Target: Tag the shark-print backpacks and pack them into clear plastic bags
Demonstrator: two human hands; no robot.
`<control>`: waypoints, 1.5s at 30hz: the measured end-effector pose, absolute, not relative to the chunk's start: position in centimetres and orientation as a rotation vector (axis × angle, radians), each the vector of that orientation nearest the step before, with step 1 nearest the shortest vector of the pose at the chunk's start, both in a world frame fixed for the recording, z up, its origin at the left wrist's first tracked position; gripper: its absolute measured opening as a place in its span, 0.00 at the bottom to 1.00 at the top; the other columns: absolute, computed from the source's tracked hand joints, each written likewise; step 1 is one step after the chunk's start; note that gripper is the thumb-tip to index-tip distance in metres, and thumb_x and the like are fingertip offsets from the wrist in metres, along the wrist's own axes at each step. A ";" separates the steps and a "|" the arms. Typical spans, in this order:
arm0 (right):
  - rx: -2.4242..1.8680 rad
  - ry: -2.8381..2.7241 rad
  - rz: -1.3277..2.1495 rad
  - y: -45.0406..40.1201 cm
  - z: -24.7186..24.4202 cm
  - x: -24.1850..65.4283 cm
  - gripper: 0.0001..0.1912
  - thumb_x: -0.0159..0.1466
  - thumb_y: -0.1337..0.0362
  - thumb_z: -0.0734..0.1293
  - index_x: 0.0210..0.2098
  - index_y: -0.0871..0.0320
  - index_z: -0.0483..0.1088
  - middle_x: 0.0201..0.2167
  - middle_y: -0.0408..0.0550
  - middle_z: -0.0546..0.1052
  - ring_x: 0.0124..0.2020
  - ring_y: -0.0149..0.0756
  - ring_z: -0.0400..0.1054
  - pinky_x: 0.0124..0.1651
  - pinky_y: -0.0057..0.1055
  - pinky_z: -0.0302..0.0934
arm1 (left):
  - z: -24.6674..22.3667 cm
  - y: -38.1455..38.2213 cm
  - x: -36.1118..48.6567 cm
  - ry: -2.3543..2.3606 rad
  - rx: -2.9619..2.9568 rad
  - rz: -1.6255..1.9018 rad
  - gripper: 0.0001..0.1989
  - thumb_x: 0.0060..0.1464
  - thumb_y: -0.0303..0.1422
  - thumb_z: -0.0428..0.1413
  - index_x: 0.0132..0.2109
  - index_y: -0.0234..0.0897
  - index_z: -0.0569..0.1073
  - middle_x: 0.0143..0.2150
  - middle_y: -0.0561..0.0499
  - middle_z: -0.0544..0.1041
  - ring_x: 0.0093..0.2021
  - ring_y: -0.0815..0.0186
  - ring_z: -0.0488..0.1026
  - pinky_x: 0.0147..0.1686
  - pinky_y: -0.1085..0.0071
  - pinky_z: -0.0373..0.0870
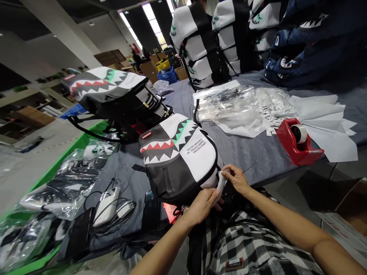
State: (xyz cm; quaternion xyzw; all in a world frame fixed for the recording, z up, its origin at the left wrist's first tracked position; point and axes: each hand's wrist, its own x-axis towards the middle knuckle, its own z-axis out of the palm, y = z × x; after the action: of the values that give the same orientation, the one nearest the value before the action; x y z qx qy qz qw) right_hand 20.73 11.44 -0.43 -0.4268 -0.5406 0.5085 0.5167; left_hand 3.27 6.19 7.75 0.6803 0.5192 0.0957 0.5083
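On the left, loose cables (114, 214) trail beside the backpack (177, 160), which lies at the bench's (258, 156) near edge, overhanging it. The left hand (202, 204) props its lower corner; the right hand (236, 178) pinches a white wad (221, 182) against it. A hard tug could likely slide the backpack off. The tape dispenser (298, 142) sits well apart, rightward.

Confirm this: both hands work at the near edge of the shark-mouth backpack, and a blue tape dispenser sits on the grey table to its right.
Not quite. In the head view the tape dispenser is red, not blue. Otherwise correct: the left hand and right hand are at the shark-mouth backpack on the grey table.
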 end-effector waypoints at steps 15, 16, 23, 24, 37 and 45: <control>-1.333 -1.084 1.048 11.2 -1.3 17.4 0.20 0.62 0.43 0.59 0.29 0.53 0.61 0.22 0.38 0.64 0.25 0.31 0.60 0.29 0.28 0.57 | 5.4 5.1 3.7 1.566 2.048 0.212 0.13 0.64 0.38 0.52 0.33 0.37 0.74 0.24 0.52 0.77 0.24 0.69 0.73 0.26 0.76 0.59; -1.343 -1.160 1.008 11.6 -1.3 17.6 0.18 0.63 0.45 0.59 0.29 0.53 0.61 0.22 0.38 0.64 0.25 0.32 0.60 0.30 0.28 0.57 | 5.4 5.0 3.7 1.592 2.080 0.190 0.13 0.64 0.37 0.53 0.33 0.37 0.74 0.23 0.53 0.76 0.23 0.70 0.71 0.26 0.76 0.58; -1.254 -1.626 0.765 11.2 0.1 21.6 0.10 0.69 0.56 0.59 0.42 0.55 0.66 0.32 0.46 0.73 0.33 0.38 0.71 0.37 0.34 0.68 | 4.7 4.9 3.1 1.616 2.471 0.154 0.11 0.64 0.37 0.54 0.37 0.38 0.76 0.23 0.52 0.75 0.21 0.66 0.71 0.23 0.71 0.56; -1.141 -1.729 0.567 10.7 0.8 22.0 0.09 0.70 0.59 0.60 0.46 0.55 0.67 0.38 0.50 0.75 0.40 0.40 0.72 0.43 0.36 0.68 | 4.5 4.9 3.1 1.597 2.497 0.184 0.11 0.65 0.37 0.53 0.38 0.38 0.76 0.24 0.51 0.76 0.22 0.66 0.72 0.23 0.71 0.57; -0.013 -2.503 -0.317 12.9 3.5 19.9 0.14 0.72 0.70 0.56 0.47 0.59 0.73 0.23 0.43 0.72 0.25 0.31 0.64 0.30 0.31 0.56 | 2.8 2.7 -1.9 1.567 3.090 0.806 0.19 0.68 0.26 0.45 0.27 0.38 0.66 0.22 0.53 0.68 0.25 0.67 0.67 0.28 0.69 0.59; -0.043 -2.340 -0.301 13.9 4.3 20.3 0.16 0.70 0.70 0.59 0.56 0.56 0.68 0.28 0.46 0.78 0.28 0.33 0.70 0.32 0.31 0.60 | 8.0 3.1 -1.0 1.484 2.211 0.753 0.26 0.65 0.52 0.48 0.53 0.34 0.72 0.46 0.44 0.79 0.45 0.59 0.76 0.46 0.66 0.70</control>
State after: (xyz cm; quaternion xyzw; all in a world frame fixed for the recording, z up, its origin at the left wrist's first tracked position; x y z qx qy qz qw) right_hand 20.34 13.87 4.27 -0.0168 -0.9169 -0.1178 0.3810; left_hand -1.00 3.08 7.97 0.7850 0.5268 0.2674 0.1862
